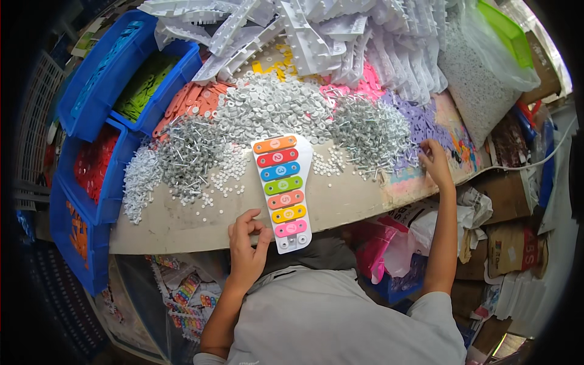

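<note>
Your left hand (246, 249) was curled beside the white toy xylophone (284, 192) at the table (353, 201) edge; finger contact could not be determined. Your right hand (435, 163), forearm extended, was at the purple pieces (426, 125); its fingertip grip was indistinct.

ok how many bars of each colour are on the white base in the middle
orange bar: 1
red bar: 1
blue bar: 1
green bar: 1
salmon bar: 1
yellow bar: 1
pink bar: 1
Total on the white base: 7
</note>
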`<state>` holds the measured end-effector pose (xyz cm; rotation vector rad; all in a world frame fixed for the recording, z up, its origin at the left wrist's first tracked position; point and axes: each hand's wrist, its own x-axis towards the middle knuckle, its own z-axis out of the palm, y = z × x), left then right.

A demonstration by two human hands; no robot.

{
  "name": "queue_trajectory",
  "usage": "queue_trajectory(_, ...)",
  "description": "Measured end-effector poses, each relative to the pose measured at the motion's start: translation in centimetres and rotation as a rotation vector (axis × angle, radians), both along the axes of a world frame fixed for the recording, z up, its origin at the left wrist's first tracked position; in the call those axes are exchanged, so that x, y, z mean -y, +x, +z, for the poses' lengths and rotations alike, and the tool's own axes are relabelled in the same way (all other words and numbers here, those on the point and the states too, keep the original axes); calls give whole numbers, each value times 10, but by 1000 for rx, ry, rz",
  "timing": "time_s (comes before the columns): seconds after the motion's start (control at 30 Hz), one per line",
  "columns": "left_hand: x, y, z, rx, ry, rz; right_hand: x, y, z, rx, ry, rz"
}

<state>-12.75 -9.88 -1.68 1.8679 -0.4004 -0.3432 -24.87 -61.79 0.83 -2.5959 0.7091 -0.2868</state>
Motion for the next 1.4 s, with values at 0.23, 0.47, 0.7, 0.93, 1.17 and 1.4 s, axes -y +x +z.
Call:
queue_trajectory(0.23, 0, -1, 1, -18, -27, 1, 2, -9, 4, -51, 123, -13)
queue_trajectory(0.47, -8, -2, 9, -191, -183, 72, -123, 21, 55, 450, -743, 3)
queue_trajectory(0.7, 8, -6, 31, -152, -358, -95, -269, 36, 37, 750, -498, 747)
queue_trajectory(0.93, 4, -14, 47, -384, -407, -147, -303, 36, 24, 657, -282, 866)
queue_trajectory(1.17, -1, -20, 33, -405, -343, -136, -319, 24, 30, 111, 703, 398)
queue_trajectory(1.4, 5, -23, 29, 14, -1, -127, -324, 32, 42, -95, 864, 276)
